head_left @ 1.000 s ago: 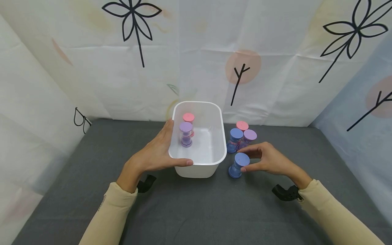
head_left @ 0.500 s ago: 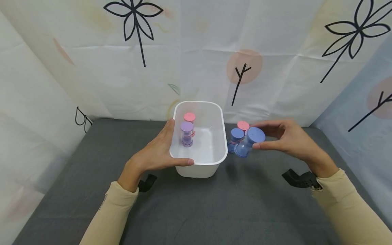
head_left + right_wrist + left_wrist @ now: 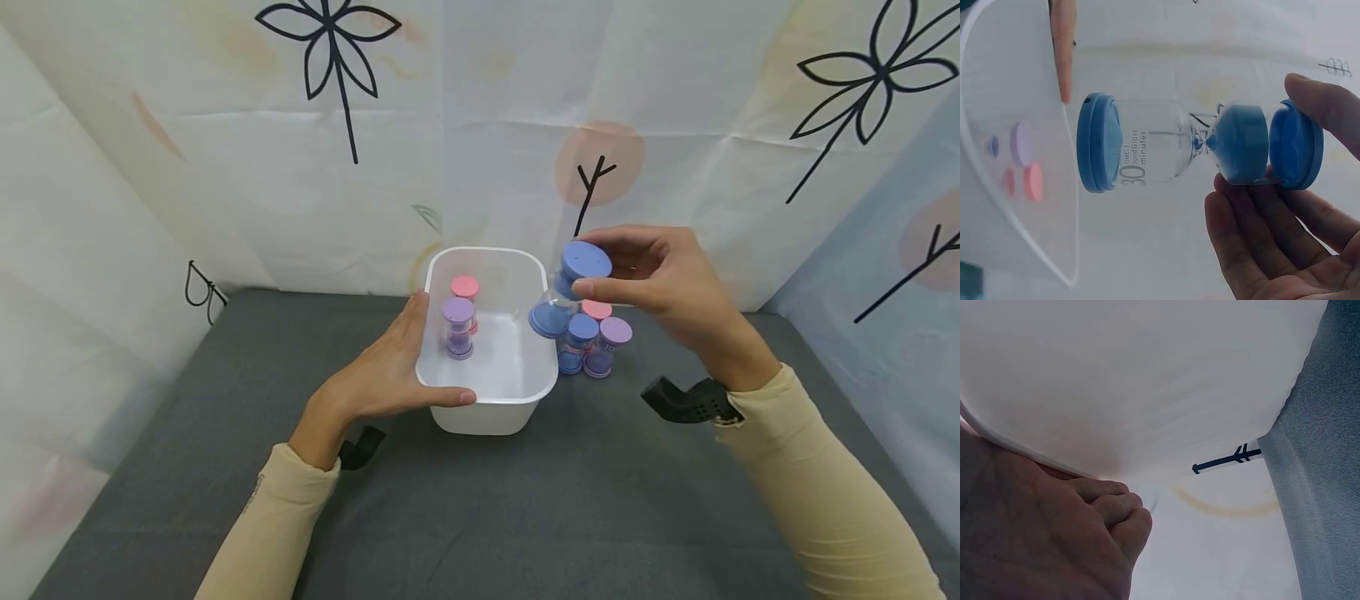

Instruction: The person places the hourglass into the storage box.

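Note:
My left hand (image 3: 381,367) holds the near left corner of a white plastic bin (image 3: 510,358), thumb along the front rim and fingers down the left side. In the left wrist view those fingers (image 3: 1119,512) bend below the rim. A purple hourglass (image 3: 458,315) and a pink hourglass (image 3: 464,288) stand inside. My right hand (image 3: 675,292) grips a blue-capped hourglass (image 3: 1241,144) by its upper end, between thumb and fingers. It is raised and tilted, its lower cap overlapping the bin's right rim in the head view. Blue sand and "30 minutes" lettering show on the glass.
Right of the bin, a blue hourglass (image 3: 582,329), a pink hourglass (image 3: 597,309) and a purple hourglass (image 3: 615,333) stand close together on the dark grey tabletop (image 3: 480,517). A patterned white curtain (image 3: 495,167) hangs behind the table.
My right hand has lifted the blue hourglass off the table, passed it over the standing group and brought it left to the bin's right rim. My left hand stays on the bin.

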Demonstrator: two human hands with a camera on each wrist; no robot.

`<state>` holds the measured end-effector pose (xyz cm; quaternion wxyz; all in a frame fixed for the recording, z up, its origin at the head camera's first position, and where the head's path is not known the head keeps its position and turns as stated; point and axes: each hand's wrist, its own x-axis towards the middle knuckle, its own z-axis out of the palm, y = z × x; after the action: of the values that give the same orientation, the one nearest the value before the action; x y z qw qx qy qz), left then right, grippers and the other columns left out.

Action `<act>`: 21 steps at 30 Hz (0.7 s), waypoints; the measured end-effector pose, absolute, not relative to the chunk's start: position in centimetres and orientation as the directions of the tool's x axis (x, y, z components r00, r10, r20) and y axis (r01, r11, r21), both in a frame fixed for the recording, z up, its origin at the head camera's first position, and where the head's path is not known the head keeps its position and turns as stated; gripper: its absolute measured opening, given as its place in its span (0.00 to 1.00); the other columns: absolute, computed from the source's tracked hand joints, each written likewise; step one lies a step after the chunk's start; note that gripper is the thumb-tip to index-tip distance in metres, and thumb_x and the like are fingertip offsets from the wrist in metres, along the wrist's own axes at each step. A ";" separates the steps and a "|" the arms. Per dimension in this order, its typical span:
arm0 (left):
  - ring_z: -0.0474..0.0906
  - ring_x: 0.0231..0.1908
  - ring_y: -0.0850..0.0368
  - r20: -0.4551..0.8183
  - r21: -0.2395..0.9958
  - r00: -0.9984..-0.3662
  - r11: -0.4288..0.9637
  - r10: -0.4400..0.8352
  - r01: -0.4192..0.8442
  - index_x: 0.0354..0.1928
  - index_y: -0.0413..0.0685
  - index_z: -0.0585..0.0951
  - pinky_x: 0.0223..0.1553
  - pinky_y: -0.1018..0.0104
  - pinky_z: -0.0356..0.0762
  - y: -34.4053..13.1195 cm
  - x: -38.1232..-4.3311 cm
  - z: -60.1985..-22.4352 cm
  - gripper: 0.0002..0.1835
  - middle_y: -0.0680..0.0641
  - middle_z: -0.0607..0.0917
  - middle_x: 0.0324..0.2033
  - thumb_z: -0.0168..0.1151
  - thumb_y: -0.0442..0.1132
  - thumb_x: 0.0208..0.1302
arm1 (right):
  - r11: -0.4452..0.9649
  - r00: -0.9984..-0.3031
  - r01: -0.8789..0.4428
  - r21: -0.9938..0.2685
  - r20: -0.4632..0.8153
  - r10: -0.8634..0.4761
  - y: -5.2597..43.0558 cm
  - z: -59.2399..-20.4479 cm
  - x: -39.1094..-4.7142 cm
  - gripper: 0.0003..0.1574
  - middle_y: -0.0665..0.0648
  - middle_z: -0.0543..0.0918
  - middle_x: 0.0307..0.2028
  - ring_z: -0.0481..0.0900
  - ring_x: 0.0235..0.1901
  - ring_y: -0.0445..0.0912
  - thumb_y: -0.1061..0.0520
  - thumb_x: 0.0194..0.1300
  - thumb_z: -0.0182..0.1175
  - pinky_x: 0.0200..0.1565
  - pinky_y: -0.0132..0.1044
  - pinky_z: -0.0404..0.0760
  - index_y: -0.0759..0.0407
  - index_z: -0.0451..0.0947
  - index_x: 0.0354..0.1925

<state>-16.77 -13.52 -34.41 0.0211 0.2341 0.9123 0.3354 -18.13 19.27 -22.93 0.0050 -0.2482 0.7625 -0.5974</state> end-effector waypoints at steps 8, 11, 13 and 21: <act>0.40 0.78 0.53 0.129 0.640 -0.878 0.638 0.460 0.428 0.80 0.61 0.29 0.71 0.41 0.54 -13.6 -17.0 -34.5 0.74 0.52 0.40 0.80 0.72 0.73 0.47 | 0.118 -0.841 -0.315 -0.942 0.220 -0.495 14.2 -24.6 -20.2 0.28 0.62 0.87 0.46 0.87 0.46 0.54 0.64 0.56 0.76 0.49 0.44 0.84 0.67 0.82 0.55; 0.37 0.78 0.54 0.109 0.640 -0.883 0.648 0.457 0.414 0.80 0.59 0.28 0.72 0.41 0.52 -13.6 -16.9 -34.4 0.75 0.53 0.37 0.80 0.71 0.74 0.47 | 0.121 -0.829 -0.304 -0.945 0.200 -0.522 12.6 -25.1 -20.9 0.28 0.61 0.88 0.45 0.87 0.45 0.54 0.62 0.55 0.77 0.49 0.45 0.84 0.65 0.83 0.54; 0.33 0.78 0.54 0.080 0.636 -0.889 0.664 0.450 0.393 0.80 0.56 0.28 0.73 0.42 0.49 -13.6 -16.8 -34.3 0.76 0.53 0.34 0.80 0.70 0.76 0.47 | 0.131 -0.820 -0.305 -0.943 0.190 -0.540 11.7 -25.4 -21.2 0.27 0.60 0.88 0.45 0.87 0.45 0.54 0.61 0.55 0.77 0.49 0.44 0.84 0.63 0.84 0.54; 0.30 0.78 0.53 0.043 0.629 -0.894 0.683 0.447 0.371 0.80 0.55 0.27 0.73 0.41 0.47 -13.7 -16.7 -34.2 0.75 0.49 0.31 0.80 0.69 0.76 0.49 | 0.187 -0.808 -0.280 -0.941 0.126 -0.576 9.1 -26.4 -22.5 0.25 0.57 0.89 0.44 0.87 0.44 0.51 0.59 0.54 0.78 0.50 0.42 0.83 0.61 0.86 0.52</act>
<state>-16.75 -13.69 -34.16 0.0571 0.2233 0.9155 0.3298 -22.54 9.12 -26.42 0.1291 -0.2819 0.7595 -0.5719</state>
